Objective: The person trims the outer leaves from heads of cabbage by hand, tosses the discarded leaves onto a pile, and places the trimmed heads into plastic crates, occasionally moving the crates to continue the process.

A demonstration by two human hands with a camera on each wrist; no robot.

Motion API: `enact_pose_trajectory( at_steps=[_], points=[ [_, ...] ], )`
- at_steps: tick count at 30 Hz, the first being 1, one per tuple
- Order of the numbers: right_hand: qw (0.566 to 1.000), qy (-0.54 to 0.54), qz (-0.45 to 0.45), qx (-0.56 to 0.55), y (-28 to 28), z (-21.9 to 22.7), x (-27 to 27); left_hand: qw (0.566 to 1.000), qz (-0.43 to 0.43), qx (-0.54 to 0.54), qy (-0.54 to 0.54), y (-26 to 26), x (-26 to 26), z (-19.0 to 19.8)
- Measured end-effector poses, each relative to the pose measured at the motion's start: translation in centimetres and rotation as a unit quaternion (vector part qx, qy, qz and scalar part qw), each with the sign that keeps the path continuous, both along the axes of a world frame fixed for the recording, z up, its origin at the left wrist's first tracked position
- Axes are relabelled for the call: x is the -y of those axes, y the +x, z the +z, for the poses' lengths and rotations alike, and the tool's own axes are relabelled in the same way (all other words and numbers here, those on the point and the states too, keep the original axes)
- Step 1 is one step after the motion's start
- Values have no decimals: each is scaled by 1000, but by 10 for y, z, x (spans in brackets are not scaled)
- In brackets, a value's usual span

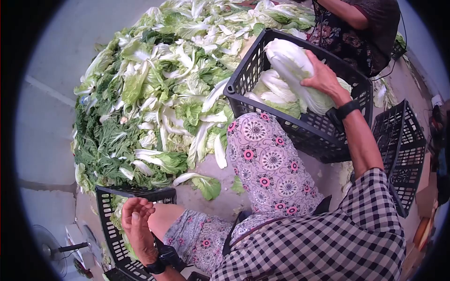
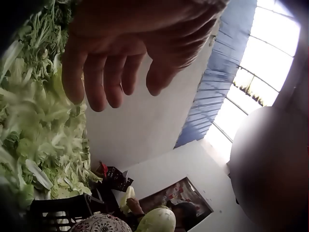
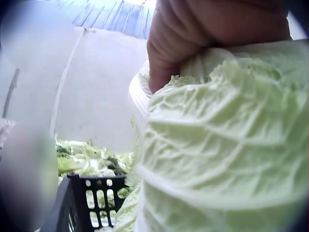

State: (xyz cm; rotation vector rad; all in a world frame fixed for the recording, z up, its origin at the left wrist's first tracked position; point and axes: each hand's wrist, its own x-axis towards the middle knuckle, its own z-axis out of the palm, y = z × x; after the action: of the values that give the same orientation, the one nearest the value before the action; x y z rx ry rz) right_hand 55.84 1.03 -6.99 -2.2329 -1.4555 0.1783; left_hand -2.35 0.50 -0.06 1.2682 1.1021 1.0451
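Note:
My right hand (image 1: 324,77) grips a whole Chinese cabbage (image 1: 288,61), fingers and thumb around it, at the mouth of a black plastic crate (image 1: 328,145). Seen from the right wrist, the pale, veined leaves of the cabbage (image 3: 227,140) fill the right side, with the thumb pressed against them. More cabbages (image 1: 276,89) lie in the crate under the held one. Held in the air over my left thigh, my left hand (image 1: 138,225) has relaxed, slightly bent fingers and nothing in them. Its fingers (image 2: 96,87) hang apart in the left wrist view.
A large heap of loose cabbage leaves (image 1: 183,61) covers the floor ahead and left. Another black crate (image 1: 110,234) with leaves stands at my left, and more crates (image 1: 408,150) at right. Another person (image 1: 347,33) sits beyond the cabbage crate. A fan (image 1: 49,248) stands lower left.

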Motion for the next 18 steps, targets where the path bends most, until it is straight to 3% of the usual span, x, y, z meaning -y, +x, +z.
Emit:
enact_pose_trajectory(
  at_steps=[2,5,8,13,18],
  points=[
    [994,-73,71,25,5,-38,-17,1000,15,-11,0,-1,3,4],
    [975,-176,122,-50,23,-94,-24,1000,27,-15,5,-6,13,5],
    [948,-252,97,-168,9,-81,-17,999,38,-24,1,-13,17,5],
    [958,-212,100,-163,21,-91,-14,998,55,-38,-2,-23,14,3],
    [958,-91,122,-243,2,-48,-12,980,67,-181,36,-48,9,-1]
  ],
)
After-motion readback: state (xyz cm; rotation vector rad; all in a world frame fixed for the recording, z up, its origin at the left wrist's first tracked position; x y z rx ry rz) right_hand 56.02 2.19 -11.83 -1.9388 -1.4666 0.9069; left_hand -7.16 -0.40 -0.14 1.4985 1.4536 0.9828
